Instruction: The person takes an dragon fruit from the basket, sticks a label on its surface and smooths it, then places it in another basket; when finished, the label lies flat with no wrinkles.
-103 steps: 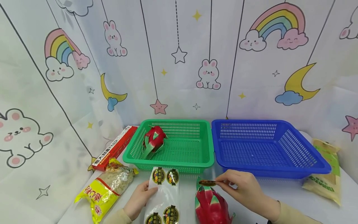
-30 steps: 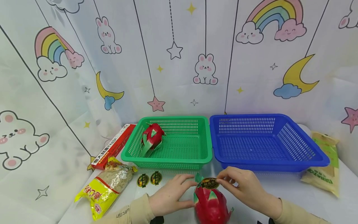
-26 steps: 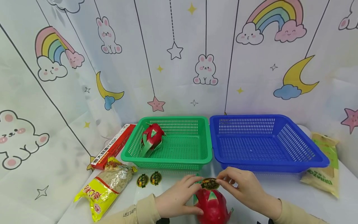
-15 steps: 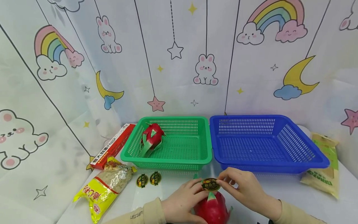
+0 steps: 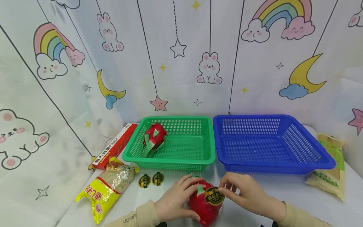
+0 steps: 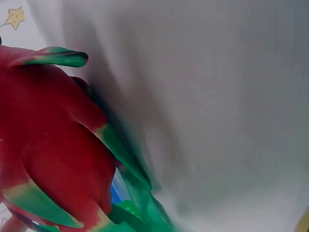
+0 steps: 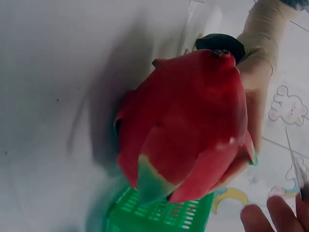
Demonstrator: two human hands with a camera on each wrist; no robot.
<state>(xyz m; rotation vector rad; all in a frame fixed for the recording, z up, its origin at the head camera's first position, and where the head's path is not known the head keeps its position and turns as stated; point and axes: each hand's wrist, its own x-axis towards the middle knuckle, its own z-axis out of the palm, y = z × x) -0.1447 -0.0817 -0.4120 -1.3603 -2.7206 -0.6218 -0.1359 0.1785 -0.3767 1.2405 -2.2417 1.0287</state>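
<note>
A red dragon fruit [image 5: 202,208] with green-tipped scales is held at the table's front by my left hand [image 5: 178,198], thumb and fingers around its left side. My right hand [image 5: 246,194] pinches the right edge of a round black-and-gold sticker [image 5: 214,196]. In the head view the sticker overlaps the fruit; the right wrist view shows it edge-on, apart from the dragon fruit [image 7: 188,121]. Left of the hands lies the sticker sheet [image 5: 143,197], partly under the left arm. The left wrist view shows the fruit's scaly side [image 6: 53,140], the left hand mostly out of sight.
A green basket [image 5: 170,165] holding another dragon fruit [image 5: 155,135] stands behind the hands, beside a blue basket [image 5: 272,167]. At left lie a yellow-labelled food bag [image 5: 109,189] and a red pasta box [image 5: 116,145]. Another bag [image 5: 330,167] lies far right.
My left hand has let go of the sticker sheet and taken hold of the dragon fruit, shifting it left and turning it. The pinched sticker has moved slightly lower, its printed face turned more toward the head view.
</note>
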